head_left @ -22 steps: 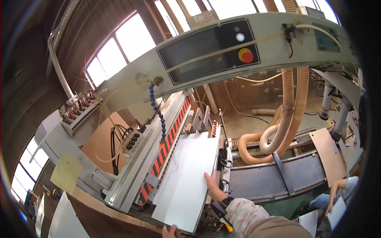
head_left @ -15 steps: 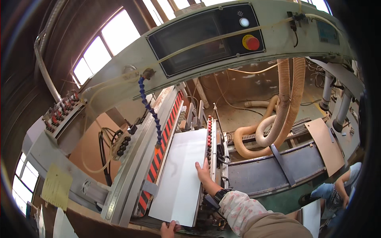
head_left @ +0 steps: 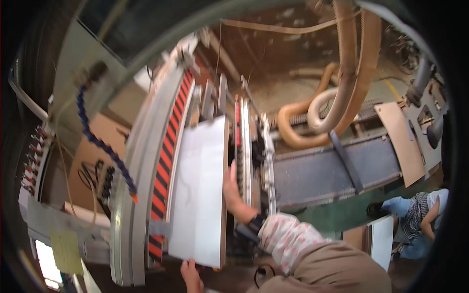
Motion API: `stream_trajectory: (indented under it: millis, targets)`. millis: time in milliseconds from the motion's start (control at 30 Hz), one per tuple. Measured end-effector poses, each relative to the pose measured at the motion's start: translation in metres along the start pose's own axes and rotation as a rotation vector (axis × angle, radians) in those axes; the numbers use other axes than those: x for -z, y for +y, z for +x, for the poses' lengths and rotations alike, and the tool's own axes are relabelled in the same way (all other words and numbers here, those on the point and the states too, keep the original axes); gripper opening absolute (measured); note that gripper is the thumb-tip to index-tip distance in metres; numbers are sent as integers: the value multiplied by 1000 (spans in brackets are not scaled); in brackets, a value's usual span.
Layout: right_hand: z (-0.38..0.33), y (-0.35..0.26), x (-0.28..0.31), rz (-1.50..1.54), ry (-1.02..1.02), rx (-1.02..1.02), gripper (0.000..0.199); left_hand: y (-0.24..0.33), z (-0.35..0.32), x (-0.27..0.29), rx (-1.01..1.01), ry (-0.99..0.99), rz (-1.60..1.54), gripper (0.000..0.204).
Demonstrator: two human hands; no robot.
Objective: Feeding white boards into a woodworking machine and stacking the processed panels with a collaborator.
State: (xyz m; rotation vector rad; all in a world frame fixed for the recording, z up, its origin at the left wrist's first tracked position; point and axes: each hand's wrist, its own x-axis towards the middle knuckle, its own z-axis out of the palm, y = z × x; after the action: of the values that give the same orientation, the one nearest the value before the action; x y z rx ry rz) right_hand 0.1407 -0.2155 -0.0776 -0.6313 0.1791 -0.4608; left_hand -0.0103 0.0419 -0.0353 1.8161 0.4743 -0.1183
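White rectangular panel (head_left: 198, 190), flat and thin with a pale raw-wood edge along its right side, lying lengthwise on the bed of a woodworking machine. Pressed sideways by the right hand (head_left: 231, 188), fingers together and flat against the panel's right edge. Gripped at the near bottom corner by the left hand (head_left: 189, 274), fingers curled at the edge; exact grip hard to tell. Judged mid-feed: squaring the panel against the red-and-black striped guide rail (head_left: 166, 161) just left of it. Next likely calling for steady, even forward pressure. Beyond, tan dust hoses (head_left: 342, 88) and a grey conveyor belt (head_left: 332, 171). At far right, another person (head_left: 415, 219) crouching.
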Motion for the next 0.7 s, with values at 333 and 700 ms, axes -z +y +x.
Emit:
stream_trajectory:
  millis: [333, 700]
  targets:
    - [-135, 27, 15, -306, 10, 110, 76, -9, -28, -9, -60, -10, -148, 34]
    - [-144, 13, -13, -321, 57, 112, 70, -10, -32, 6, -353, -7, 196, 48]
